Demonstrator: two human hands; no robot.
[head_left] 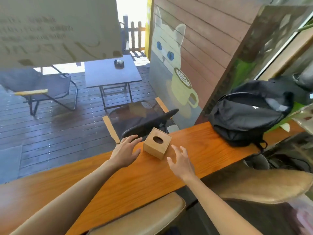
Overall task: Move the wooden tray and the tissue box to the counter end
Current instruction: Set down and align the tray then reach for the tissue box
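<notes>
The tissue box (157, 143) sat on the tabletop (194, 145) between both spread, empty hands, the left hand (125, 152) slightly nearer than the right hand (182, 162).

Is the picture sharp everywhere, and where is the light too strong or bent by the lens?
Head view: the tissue box and both hands, left hand and right hand, are fairly sharp; the doorway behind is blown out white; the wet deck shows glare; the counter edge curves from wide-angle distortion; corners are soft.
</notes>
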